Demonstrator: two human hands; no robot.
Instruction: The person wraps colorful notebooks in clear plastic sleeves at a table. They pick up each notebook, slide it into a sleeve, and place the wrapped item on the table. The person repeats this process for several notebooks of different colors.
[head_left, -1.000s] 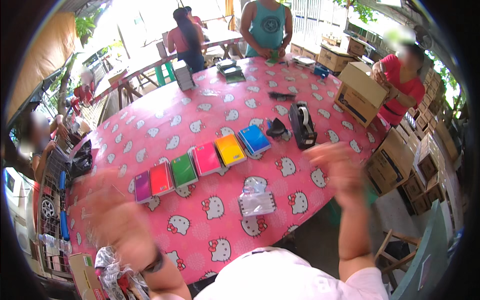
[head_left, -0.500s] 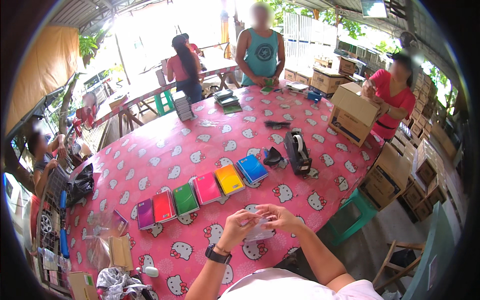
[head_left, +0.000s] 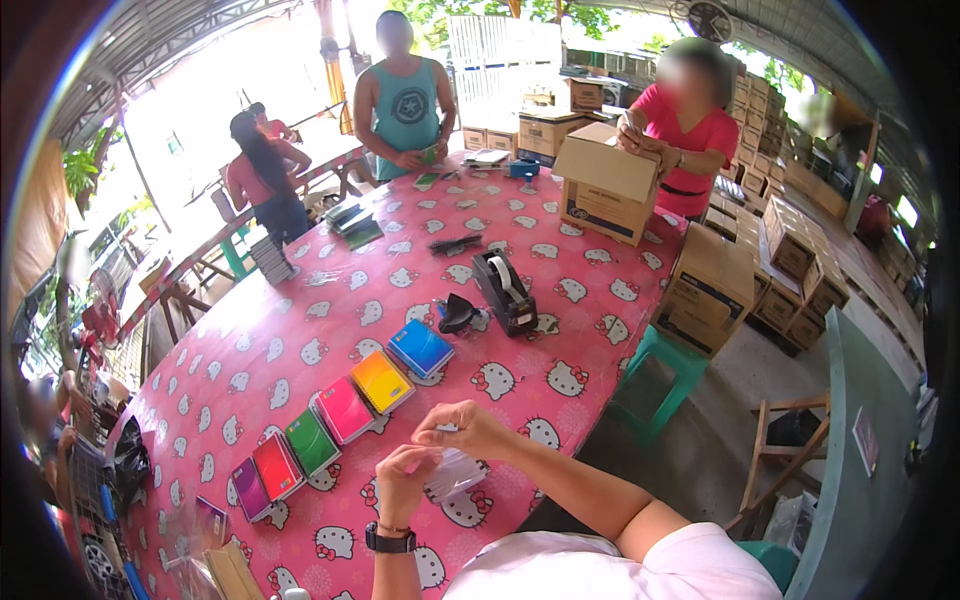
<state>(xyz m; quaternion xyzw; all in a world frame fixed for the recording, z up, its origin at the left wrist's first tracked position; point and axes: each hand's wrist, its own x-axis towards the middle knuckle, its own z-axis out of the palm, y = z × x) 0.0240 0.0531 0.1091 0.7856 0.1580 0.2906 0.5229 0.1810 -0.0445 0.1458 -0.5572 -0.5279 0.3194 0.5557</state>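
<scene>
My left hand [head_left: 405, 472], with a black watch on its wrist, pinches the edge of a clear plastic sleeve [head_left: 456, 478]. My right hand [head_left: 466, 428] meets it from the other side, thumb and fingertips closed on the same thin plastic. The sleeve hangs just over the pink tabletop [head_left: 430, 510]. Beyond my hands runs a slanting row of spiral notebooks: purple [head_left: 251, 489], red [head_left: 277, 466], green [head_left: 312, 442], pink [head_left: 343, 410], yellow [head_left: 382, 381] and blue [head_left: 420, 348].
A black tape dispenser [head_left: 508, 295] stands past the blue notebook. Stacked notebooks [head_left: 268, 259] are at the far left edge. A co-worker in red [head_left: 685, 130] leans over a carton [head_left: 605, 200]; another in a teal top [head_left: 405, 110] stands opposite. A green stool [head_left: 665, 375] holds a carton [head_left: 705, 290].
My view has swung to the right, so the table and notebooks sit farther left and tilted. Both hands stay together at the plastic sleeve.
</scene>
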